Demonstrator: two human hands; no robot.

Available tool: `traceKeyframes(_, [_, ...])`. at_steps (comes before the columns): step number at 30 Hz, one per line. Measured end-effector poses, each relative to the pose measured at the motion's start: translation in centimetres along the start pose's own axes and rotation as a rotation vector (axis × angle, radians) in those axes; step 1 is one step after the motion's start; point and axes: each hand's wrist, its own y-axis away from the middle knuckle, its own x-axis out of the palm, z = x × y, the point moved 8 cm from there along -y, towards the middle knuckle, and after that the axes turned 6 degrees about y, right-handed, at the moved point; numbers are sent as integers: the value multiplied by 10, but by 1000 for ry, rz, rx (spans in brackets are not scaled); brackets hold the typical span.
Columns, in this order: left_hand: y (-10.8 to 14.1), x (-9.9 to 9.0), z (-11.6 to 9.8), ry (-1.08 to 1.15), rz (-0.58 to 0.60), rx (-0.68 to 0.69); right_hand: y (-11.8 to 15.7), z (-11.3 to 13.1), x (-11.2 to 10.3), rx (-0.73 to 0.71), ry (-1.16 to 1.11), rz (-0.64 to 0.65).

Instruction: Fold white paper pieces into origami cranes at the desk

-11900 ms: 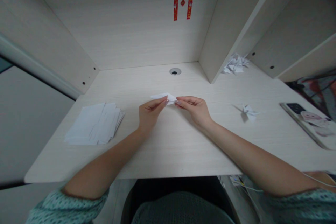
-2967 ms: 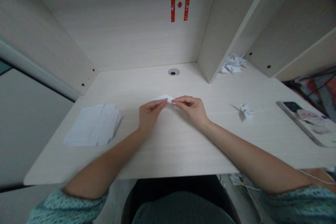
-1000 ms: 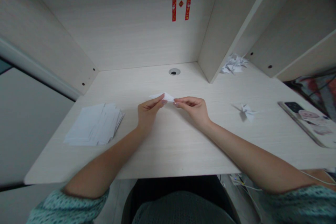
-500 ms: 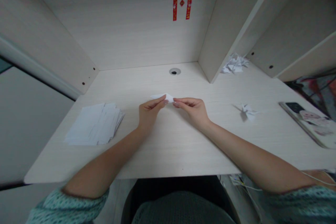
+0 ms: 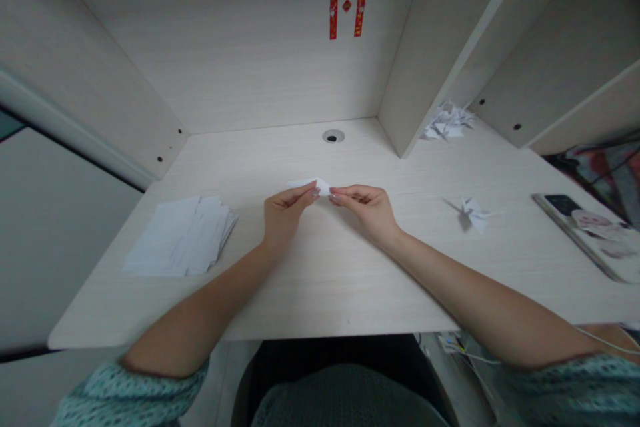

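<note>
A small folded piece of white paper (image 5: 323, 187) is held up between my two hands, above the middle of the desk. My left hand (image 5: 289, 208) pinches it from the left between thumb and fingers. From the right, my right hand (image 5: 364, 207) grips its near corner with thumb and fingertips. The fingers cover part of the paper, so its full shape is hidden. Left of my left hand lies a stack of white paper sheets (image 5: 177, 237), slightly fanned. A single folded paper crane (image 5: 473, 213) rests on the desk to the right of my right hand.
A pile of folded white paper pieces (image 5: 449, 121) sits at the back right, beyond the upright divider (image 5: 425, 80). A phone (image 5: 590, 233) lies near the right edge. Behind my hands is a round cable hole (image 5: 333, 137) in the desk (image 5: 320, 287).
Almost nothing differs. Both hands keep hold of the folded paper in the same place, with only very slight finger movement.
</note>
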Motion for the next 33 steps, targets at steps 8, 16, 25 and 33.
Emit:
traceKeyframes(8, [0,1,-1,19,-2,14,0,0,1,-10,2,15])
traceKeyframes(16, [-1,0,2,1,2,-10,-1,-6,2,14,-62,26])
traceKeyframes(25, [-7,-6,3,38,-32,26,-3,-3,-3,19,-115,19])
traceKeyframes(33, [-6,-5,2,25,-19,46,-2,-3,-3,57,-49,-20])
